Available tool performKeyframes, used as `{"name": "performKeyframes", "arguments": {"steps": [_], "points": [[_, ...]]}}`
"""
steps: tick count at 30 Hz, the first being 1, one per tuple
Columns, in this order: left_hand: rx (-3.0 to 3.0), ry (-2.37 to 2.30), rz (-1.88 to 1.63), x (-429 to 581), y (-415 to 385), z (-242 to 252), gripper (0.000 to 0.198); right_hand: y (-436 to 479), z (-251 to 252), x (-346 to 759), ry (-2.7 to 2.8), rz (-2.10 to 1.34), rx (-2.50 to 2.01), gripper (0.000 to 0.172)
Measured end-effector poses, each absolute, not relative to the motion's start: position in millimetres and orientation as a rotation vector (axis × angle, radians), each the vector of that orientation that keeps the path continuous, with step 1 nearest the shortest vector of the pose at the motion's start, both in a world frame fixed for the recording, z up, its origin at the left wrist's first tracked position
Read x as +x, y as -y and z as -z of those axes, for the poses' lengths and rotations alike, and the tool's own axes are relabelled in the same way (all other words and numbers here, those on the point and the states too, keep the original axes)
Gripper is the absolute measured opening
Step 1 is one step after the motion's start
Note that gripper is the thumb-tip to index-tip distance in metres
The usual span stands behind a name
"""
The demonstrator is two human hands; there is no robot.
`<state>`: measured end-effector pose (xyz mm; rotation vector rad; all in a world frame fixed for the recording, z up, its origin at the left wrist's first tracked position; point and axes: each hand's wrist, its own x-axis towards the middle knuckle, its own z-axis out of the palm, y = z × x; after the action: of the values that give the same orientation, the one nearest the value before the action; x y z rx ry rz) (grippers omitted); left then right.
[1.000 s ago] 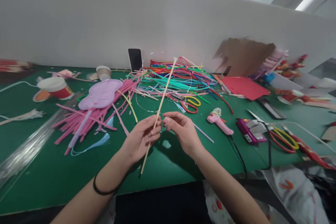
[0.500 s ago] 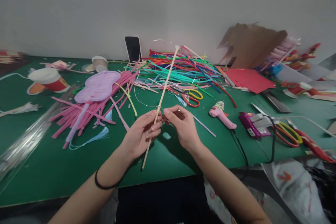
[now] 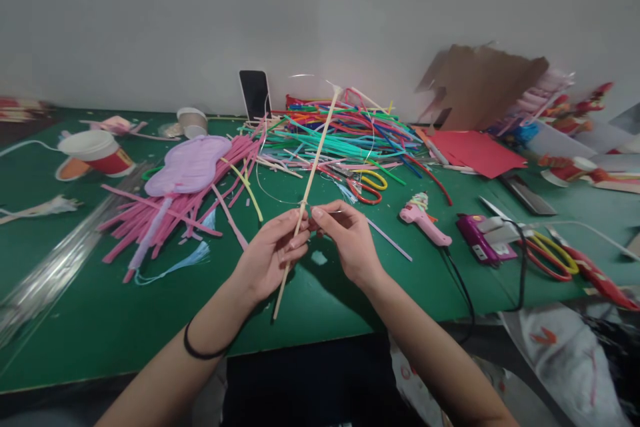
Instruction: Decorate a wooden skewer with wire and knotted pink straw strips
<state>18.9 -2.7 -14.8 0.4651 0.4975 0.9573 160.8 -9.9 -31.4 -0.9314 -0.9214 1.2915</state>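
My left hand [image 3: 273, 253] is closed round the lower part of a thin wooden stick [image 3: 320, 147], which slants up and away to the right. A blob of whitish material sits at the stick's top end. Thin clear wire [image 3: 259, 181] curves out in a loop on both sides of the stick and meets it just above my fingers. My right hand [image 3: 347, 240] pinches the wire's end beside the stick, its thumb against the forefinger. Left of my hands lies a lilac cloud-shaped fan [image 3: 187, 167] on pink pipe cleaners [image 3: 167, 213].
Coloured pipe cleaners [image 3: 325, 133] are heaped at the back, with scissors [image 3: 367, 187] in front. To the right lie a pink glue gun [image 3: 425, 223], a purple power strip [image 3: 480, 240] and more scissors [image 3: 550, 257]. A paper cup [image 3: 97, 152] and clear strips [image 3: 60, 267] are at left.
Hands, stick and wire keep almost the same pose. The whole view has shifted very slightly, and no hold has changed.
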Motion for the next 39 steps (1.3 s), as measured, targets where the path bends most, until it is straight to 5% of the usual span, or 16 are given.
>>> {"name": "performKeyframes", "arguments": {"steps": [21,39], "points": [[0.500,-0.534,-1.009,17.7,-1.0,21.8,0.007,5.0,40.4,161.6,0.907,-1.385,-0.935,0.032],[0.587,-0.662,-1.104,22.9,-4.6,38.5,0.016,-3.1,47.1,153.8,1.031,-1.283,-0.952,0.035]]}}
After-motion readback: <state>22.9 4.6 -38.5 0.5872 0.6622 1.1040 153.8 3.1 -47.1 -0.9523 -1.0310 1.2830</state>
